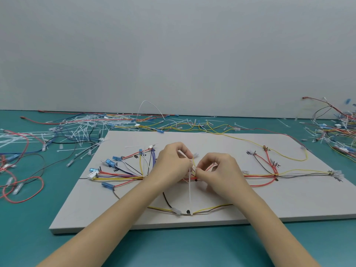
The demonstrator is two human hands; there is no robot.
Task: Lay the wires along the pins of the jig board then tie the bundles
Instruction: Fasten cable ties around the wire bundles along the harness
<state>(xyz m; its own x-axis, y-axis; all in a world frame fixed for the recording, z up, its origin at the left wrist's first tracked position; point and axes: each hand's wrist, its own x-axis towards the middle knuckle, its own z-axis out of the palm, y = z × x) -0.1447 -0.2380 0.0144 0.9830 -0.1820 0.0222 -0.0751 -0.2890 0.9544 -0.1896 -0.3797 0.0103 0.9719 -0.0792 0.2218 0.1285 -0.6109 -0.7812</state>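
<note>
The board (221, 212), a pale grey slab, lay flat on a teal table (173, 251). Wires (123, 175) in red, yellow, blue, white and black ran along its middle from left to right, fanning out on the left to blue connectors (117, 158) and a white plug (92, 175). On the right they split toward pins (254, 152) with black marks beside them.

Both hands met over the board's centre, above the main bundle (258, 175). The left hand (173, 162) had its fingers curled, thumb and fingertips pinching a white tie (190, 191) near its upper end. The tie's tail hung straight down toward the near edge, ending beside a black pin (188, 211). The right hand (217, 170) was curled too, its fingertips pressed together on the same tie where it crossed the bundle; exactly which part it pinched could not be told.

Near the front edge, a yellow and a brown wire (210, 209) swept across the board in a shallow curve, with a clear sleeve (176, 211) on them.

Off the board, loose ties (77, 130) lay heaped at the back left of the table among more spare wires. A red loop (23, 189) sat at the far left, and another tangle (337, 128) filled the right edge.
</note>
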